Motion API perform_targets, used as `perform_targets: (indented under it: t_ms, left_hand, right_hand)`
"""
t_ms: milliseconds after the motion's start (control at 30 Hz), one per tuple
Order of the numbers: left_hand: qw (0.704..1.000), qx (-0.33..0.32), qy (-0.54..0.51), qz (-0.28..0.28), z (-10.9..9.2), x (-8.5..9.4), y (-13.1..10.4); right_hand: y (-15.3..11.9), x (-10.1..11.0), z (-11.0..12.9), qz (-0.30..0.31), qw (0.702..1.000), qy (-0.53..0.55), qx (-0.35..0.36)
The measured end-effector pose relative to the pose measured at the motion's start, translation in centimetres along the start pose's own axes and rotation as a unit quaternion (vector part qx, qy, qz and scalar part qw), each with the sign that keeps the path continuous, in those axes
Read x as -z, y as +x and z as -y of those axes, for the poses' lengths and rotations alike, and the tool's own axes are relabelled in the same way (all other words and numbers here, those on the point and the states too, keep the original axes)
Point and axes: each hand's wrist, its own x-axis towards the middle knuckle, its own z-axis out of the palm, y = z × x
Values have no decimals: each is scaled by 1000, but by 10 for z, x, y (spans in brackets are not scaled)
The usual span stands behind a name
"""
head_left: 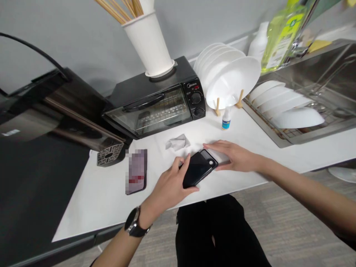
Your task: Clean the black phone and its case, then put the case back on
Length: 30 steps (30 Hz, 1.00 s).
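white counter (111, 193) held a black phone (198, 168) near its front edge. left hand (169, 187) was clamped on the phone. right hand (236, 155) lay flat beside it, fingers together, touching its top end.

The second phone (136, 171) lying on the desk (111, 193) is blurred out, so its screen cannot be read. The left hand (169, 187) covers the near edge of the black phone (198, 168). The sink (319, 96) is cut off at the right.
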Motion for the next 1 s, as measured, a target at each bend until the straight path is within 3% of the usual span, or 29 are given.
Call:
perform_targets:
  t_ms: [200, 333, 600, 1000]
  left_hand:
    - [994, -73, 8, -85, -5, -16, 2]
    - [993, -97, -23, -68, -2, -16, 6]
    - [988, -157, -10, -8, 3, -17, 23]
    - [976, -215, 25, -1, 11, -23, 41]
  right_hand:
    - [9, 2, -8, 29, 999, 25, 1]
    - [17, 5, -6, 59, 997, 45, 14]
    - [18, 5, -3, 45, 997, 59, -5]
    - [18, 5, -4, 43, 999, 28, -17]
